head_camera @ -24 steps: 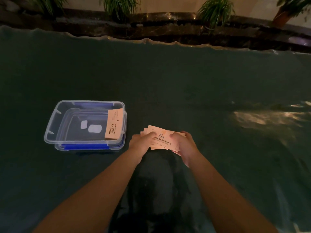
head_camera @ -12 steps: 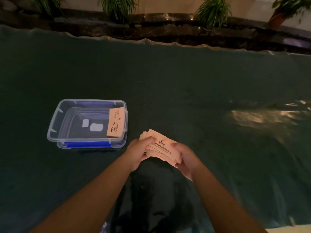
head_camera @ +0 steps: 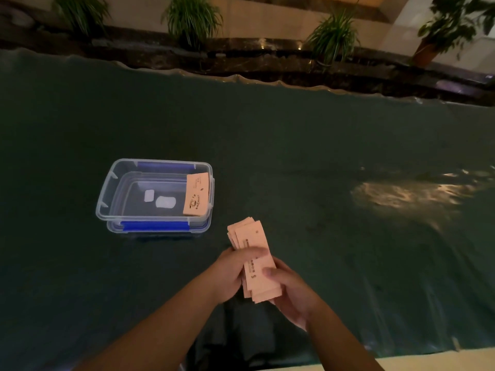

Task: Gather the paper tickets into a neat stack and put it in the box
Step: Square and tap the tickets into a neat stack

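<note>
A loose, slightly fanned bundle of pale orange paper tickets is held between both hands, lifted a little above the dark green cloth. My left hand grips the bundle's left side with the thumb across the top ticket. My right hand cups the near right end. The clear plastic box with blue clips stands to the left and farther away. One ticket leans against its right inner wall.
The table is covered by a dark green cloth with a bright light reflection at the right. Potted plants line a dark ledge beyond the far edge. A pale strip shows at the near right corner.
The bundle has turned from lying crosswise to pointing away from me and has been drawn nearer. Both hands kept hold and shifted their grip along it.
</note>
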### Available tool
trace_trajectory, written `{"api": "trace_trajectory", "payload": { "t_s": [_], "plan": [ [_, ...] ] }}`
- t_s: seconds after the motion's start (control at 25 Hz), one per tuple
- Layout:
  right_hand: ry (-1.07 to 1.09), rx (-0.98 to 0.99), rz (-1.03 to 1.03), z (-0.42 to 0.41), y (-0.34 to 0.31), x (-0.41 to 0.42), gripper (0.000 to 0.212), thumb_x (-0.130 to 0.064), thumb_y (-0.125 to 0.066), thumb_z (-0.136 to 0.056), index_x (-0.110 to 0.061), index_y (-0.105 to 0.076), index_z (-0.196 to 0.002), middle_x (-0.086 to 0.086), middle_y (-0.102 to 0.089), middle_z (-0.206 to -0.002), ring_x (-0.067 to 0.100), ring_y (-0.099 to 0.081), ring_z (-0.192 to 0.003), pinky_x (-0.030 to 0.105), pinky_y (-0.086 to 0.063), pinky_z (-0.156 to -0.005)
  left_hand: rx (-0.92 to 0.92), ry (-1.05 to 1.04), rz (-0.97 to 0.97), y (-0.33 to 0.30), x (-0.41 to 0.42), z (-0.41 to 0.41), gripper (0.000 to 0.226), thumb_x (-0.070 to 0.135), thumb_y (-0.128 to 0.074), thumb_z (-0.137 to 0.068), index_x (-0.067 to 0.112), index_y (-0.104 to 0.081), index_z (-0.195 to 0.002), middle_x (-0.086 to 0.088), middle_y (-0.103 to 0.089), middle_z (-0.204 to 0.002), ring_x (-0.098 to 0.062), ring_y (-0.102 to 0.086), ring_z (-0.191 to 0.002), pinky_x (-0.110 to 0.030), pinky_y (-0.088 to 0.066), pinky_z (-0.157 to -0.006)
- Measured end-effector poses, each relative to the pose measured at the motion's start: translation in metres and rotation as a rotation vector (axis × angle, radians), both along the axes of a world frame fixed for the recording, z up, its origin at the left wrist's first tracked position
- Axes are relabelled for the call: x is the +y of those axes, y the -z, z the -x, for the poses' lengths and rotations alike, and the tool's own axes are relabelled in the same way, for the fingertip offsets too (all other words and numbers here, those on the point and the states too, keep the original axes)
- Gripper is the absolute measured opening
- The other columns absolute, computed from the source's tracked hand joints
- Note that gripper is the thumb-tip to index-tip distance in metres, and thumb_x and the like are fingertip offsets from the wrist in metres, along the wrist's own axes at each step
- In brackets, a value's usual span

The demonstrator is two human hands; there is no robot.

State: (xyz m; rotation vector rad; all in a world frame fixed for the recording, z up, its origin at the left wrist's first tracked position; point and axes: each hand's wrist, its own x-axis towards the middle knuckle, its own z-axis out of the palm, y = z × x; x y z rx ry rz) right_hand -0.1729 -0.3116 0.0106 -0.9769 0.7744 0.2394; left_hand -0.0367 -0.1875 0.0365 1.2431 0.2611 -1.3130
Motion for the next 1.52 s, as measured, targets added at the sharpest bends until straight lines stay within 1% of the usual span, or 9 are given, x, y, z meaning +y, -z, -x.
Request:
{"api": "trace_trajectory", "payload": {
  "t_s": [0.12,0.32,0.48,0.6,0.76,1.0,1.16,1.36,1.52],
  "plan": [
    [-0.149,0.006,0.184,0.000,-0.009,0.009,0.075,-0.014,-0.083,-0.070,-0.018,-0.061,-0.141,0.011,-0.076,-0.132,0.030,-0.073,-0.119,0.043,-0.059,-0.093,-0.121,0.195,0.023,0.001,0.030,-0.002,0.059,-0.005,-0.067,-0.086,0.009,-0.051,-0.141,-0.020,-0.070,-0.129,-0.034,-0.066,-0.119,-0.048,-0.053,-0.096],
    [-0.325,-0.028,0.483,-0.023,-0.017,0.035,0.092,0.014,-0.078,-0.073,-0.021,-0.040,-0.148,0.006,-0.067,-0.132,0.011,-0.071,-0.111,0.029,-0.063,-0.083,-0.514,0.463,0.002,-0.007,0.063,-0.017,0.093,0.006,-0.082,-0.057,0.035,-0.044,-0.137,-0.004,-0.069,-0.124,-0.018,-0.068,-0.116,-0.046,-0.056,-0.100],
    [-0.301,-0.125,0.665,-0.044,-0.016,0.054,0.095,-0.004,-0.087,-0.068,-0.019,-0.039,-0.149,-0.002,-0.068,-0.132,0.006,-0.072,-0.115,0.029,-0.060,-0.095,-0.740,0.488,0.041,0.001,0.078,-0.030,0.089,0.017,-0.090,-0.060,0.059,-0.043,-0.123,0.017,-0.069,-0.115,0.002,-0.069,-0.105,-0.015,-0.057,-0.079],
    [-0.295,-0.162,0.755,-0.057,-0.012,0.065,0.084,-0.033,-0.084,-0.071,-0.027,-0.042,-0.144,-0.012,-0.067,-0.127,0.000,-0.070,-0.113,0.024,-0.055,-0.099,-0.848,0.477,0.066,0.006,0.085,-0.036,0.087,0.025,-0.091,-0.065,0.074,-0.039,-0.116,0.032,-0.064,-0.118,0.005,-0.066,-0.111,-0.006,-0.052,-0.081],
    [-0.339,-0.139,0.753,-0.065,-0.002,0.076,0.091,-0.043,-0.081,-0.072,-0.039,-0.032,-0.148,-0.014,-0.065,-0.129,-0.001,-0.068,-0.115,0.020,-0.054,-0.098,-0.892,0.495,0.063,0.022,0.095,-0.040,0.093,0.031,-0.091,-0.070,0.065,-0.031,-0.133,0.030,-0.060,-0.127,0.002,-0.061,-0.122,-0.014,-0.051,-0.092],
    [-0.465,-0.108,0.671,-0.064,0.006,0.082,0.138,-0.042,-0.087,-0.059,-0.036,0.001,-0.165,-0.019,-0.048,-0.149,-0.007,-0.055,-0.131,0.018,-0.042,-0.112,-0.872,0.543,0.029,0.044,0.105,-0.040,0.136,0.043,-0.095,-0.065,0.053,0.008,-0.154,0.032,-0.037,-0.147,0.018,-0.039,-0.133,-0.013,-0.031,-0.106],
    [-0.495,-0.101,0.705,-0.069,0.004,0.080,0.141,-0.036,-0.088,-0.063,-0.038,0.008,-0.166,-0.015,-0.046,-0.154,-0.003,-0.052,-0.136,0.030,-0.040,-0.121,-0.885,0.519,0.017,0.048,0.101,-0.042,0.134,0.046,-0.095,-0.067,0.052,0.006,-0.156,0.026,-0.040,-0.151,0.007,-0.042,-0.139,-0.027,-0.035,-0.115],
    [-0.559,-0.090,0.741,-0.069,-0.001,0.073,0.148,-0.034,-0.089,-0.063,-0.044,0.019,-0.164,-0.011,-0.036,-0.164,0.000,-0.049,-0.141,0.030,-0.036,-0.122,-0.911,0.546,0.029,0.048,0.101,-0.046,0.135,0.050,-0.096,-0.062,0.076,0.012,-0.140,0.054,-0.035,-0.137,0.018,-0.038,-0.135,-0.023,-0.031,-0.111],
    [-0.586,-0.101,0.803,-0.068,-0.002,0.074,0.148,-0.026,-0.093,-0.069,-0.037,0.018,-0.166,-0.001,-0.022,-0.173,0.010,-0.039,-0.151,0.031,-0.032,-0.124,-0.906,0.563,0.035,0.054,0.103,-0.044,0.148,0.043,-0.098,-0.061,0.063,0.019,-0.149,0.035,-0.033,-0.150,0.010,-0.036,-0.141,-0.023,-0.030,-0.113]
  ]
}}
